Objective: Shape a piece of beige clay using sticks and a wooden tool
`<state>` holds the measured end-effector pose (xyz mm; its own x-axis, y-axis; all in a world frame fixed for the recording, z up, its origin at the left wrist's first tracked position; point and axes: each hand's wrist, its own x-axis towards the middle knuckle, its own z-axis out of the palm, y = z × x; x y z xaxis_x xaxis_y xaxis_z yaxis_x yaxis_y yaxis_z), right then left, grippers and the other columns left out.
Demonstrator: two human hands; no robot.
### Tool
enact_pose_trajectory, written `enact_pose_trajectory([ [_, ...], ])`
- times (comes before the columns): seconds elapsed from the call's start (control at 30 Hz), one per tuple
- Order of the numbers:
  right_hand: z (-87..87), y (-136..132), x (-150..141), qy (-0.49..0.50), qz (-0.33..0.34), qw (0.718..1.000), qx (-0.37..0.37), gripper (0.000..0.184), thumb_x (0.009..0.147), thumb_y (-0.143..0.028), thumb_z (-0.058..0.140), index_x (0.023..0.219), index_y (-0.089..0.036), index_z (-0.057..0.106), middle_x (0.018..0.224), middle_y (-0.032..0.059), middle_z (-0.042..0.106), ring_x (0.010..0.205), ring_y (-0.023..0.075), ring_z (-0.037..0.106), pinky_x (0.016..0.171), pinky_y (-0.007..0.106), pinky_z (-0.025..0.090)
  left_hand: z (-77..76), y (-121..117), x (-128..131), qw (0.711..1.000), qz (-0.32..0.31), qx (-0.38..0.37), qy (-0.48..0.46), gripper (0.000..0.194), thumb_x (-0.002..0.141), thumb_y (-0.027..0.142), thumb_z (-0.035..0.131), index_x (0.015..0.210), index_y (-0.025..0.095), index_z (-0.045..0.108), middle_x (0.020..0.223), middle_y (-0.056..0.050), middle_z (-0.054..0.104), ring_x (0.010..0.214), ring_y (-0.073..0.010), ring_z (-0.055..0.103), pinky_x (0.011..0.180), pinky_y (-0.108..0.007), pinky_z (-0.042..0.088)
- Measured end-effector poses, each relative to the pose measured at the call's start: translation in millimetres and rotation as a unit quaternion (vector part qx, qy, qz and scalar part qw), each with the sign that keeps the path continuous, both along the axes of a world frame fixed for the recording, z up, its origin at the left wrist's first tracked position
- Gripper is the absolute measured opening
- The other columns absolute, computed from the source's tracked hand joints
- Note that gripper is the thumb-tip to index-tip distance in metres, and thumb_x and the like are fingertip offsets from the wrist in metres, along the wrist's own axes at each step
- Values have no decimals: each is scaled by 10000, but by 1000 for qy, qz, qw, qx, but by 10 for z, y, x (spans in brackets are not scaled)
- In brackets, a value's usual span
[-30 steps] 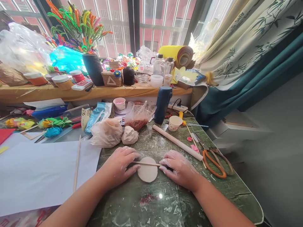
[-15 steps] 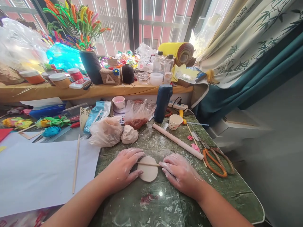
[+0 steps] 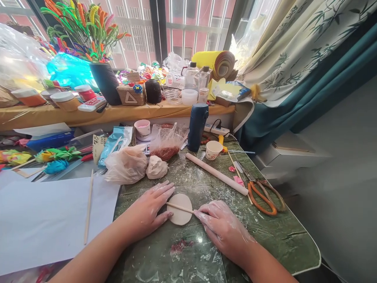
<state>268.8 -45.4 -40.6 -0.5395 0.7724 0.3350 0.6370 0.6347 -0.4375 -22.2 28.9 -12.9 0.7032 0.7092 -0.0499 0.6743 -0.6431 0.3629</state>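
"Right fingers [image 3: 204, 215] pinch what?"
"The end of a stick [image 3: 180, 208]. Left fingers [image 3: 162, 191] are spread apart at its other end."
"Where's the dough [image 3: 179, 218]?"
"Flat on the counter [image 3: 265, 239] between them, under the stick."

Both forearms are bare as far as they show: the left forearm [image 3: 100, 247], and the right forearm [image 3: 265, 261] nearer the desk's [image 3: 297, 243] rounded near right corner. They taper smoothly to the wrists. The left hand [image 3: 151, 208] is bare, with faint whitish dust on it. The right hand [image 3: 225, 228] is bare too, smeared more thickly with white (powder or clay, I cannot tell) over knuckles and back, thinning into streaks towards the wrist.
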Motion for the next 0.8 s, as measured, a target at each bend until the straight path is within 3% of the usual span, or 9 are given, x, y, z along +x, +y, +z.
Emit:
enact_pose_trajectory([
  [0.2, -55, 59, 6, -2, -40, 999, 8, 424, 934, -37, 488, 1296, -205, 632, 1083, 95, 665, 974, 256, 588, 861, 436, 503, -38, 6, -10, 1000, 8, 0, 9, 623, 1006, 468, 559, 1572, 270, 392, 1640, -53, 382, 1506, -327, 350, 1225, -506, 332],
  [0.67, 62, 2, -10, 9, 0, 1000, -14, 300, 965, -93, 513, 1199, -209, 659, 1006, 73, 653, 911, 232, 572, 841, 420, 466, -78, 22, -40, 1000, -9, 6, -5, 599, 1008, 433, 566, 1566, 281, 409, 1642, -55, 372, 1504, -322, 359, 1229, -523, 320],
  [0.8, 85, -10, 12, 58, -9, 998, -5, 237, 992, -149, 503, 1175, -212, 640, 1074, 84, 665, 977, 242, 591, 894, 422, 466, -66, 31, -50, 1000, -13, 12, -13, 544, 1022, 357, 537, 1551, 284, 432, 1636, -58, 387, 1490, -321, 387, 1212, -531, 353],
])
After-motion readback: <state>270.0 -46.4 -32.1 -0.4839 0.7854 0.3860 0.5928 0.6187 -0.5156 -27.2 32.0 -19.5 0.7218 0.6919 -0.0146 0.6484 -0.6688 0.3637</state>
